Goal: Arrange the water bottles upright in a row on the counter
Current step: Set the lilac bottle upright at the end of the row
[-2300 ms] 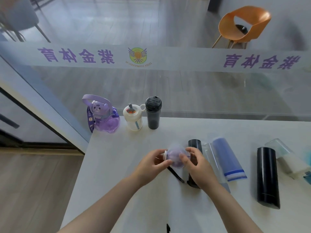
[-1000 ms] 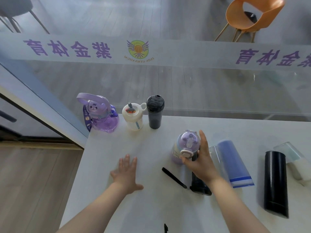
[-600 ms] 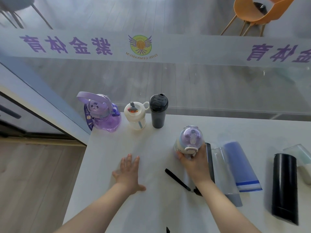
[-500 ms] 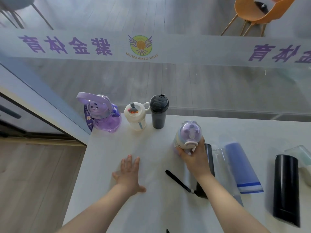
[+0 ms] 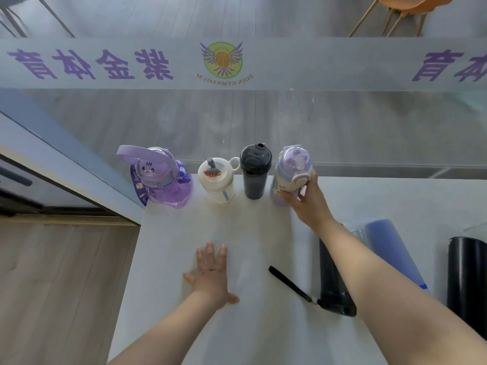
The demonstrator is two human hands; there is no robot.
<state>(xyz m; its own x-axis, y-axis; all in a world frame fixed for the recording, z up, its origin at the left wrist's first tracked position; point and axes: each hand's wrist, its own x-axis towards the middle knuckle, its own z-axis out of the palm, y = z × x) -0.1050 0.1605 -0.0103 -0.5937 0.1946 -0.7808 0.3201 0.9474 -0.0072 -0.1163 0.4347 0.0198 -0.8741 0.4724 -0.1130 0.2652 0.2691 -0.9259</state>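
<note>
My right hand (image 5: 307, 204) grips the lilac domed-lid plastic bottle (image 5: 291, 172), upright at three o'clock of the dark grey tumbler (image 5: 255, 171); my left hand (image 5: 210, 275) lies flat.

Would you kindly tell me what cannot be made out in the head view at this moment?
- Black bottle with strap: the right forearm crosses it.
- Second black bottle: cut off by the right edge.
- Lilac bottle: whether its base rests on the counter, hidden by the right hand.
- Chair: cut off by the top edge.
</note>
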